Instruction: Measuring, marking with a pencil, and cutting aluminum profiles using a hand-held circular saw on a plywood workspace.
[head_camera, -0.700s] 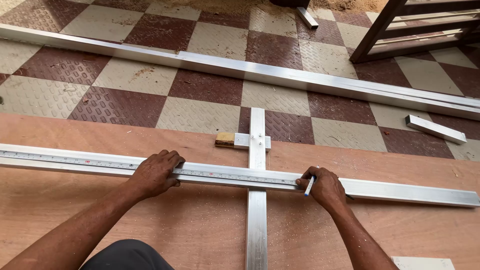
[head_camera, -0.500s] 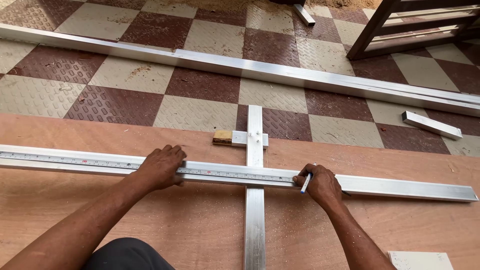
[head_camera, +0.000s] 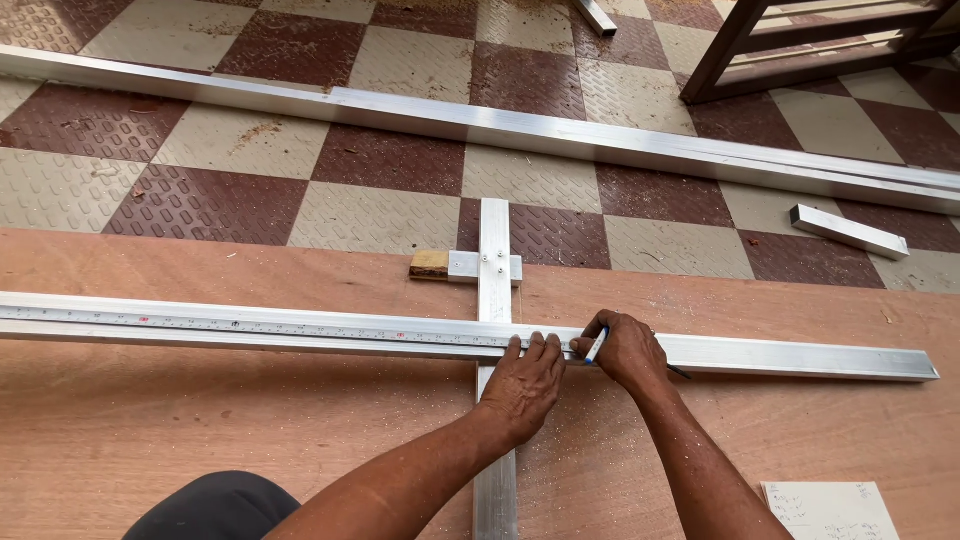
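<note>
Spreading across the lower half of the view is a brown plywood sheet (head_camera: 200, 430), lying over a checkered tile floor (head_camera: 380, 160) that fills everything toward 12 o'clock. On that floor a long aluminium channel (head_camera: 560, 135) runs from 9 o'clock toward 3 o'clock, with a short offcut (head_camera: 850, 232) near its right end and a dark wooden frame (head_camera: 800, 50) at about 1 o'clock.

Across the sheet lies a long aluminium straightedge (head_camera: 250, 328) with ruler markings, its long axis also running 9 to 3 o'clock. A narrower aluminium bar (head_camera: 495, 270) crosses it at a right angle, pointing 12 to 6, with a small wood block (head_camera: 430, 264) fixed on its short crosspiece.

The left hand (head_camera: 522, 385) lies palm down, fingers spread flat, pressing the straightedge just right of the crossing. The right hand (head_camera: 625, 350) sits immediately at its 3 o'clock, almost touching it, closed around a blue pen (head_camera: 596, 345) whose tip meets the near edge of the straightedge. So the straightedge lies directly under both hands, at 12 o'clock of the wrists, and the right hand is the one with the marking tool. A sheet of paper (head_camera: 825, 505) with notes sits at 5 o'clock.
</note>
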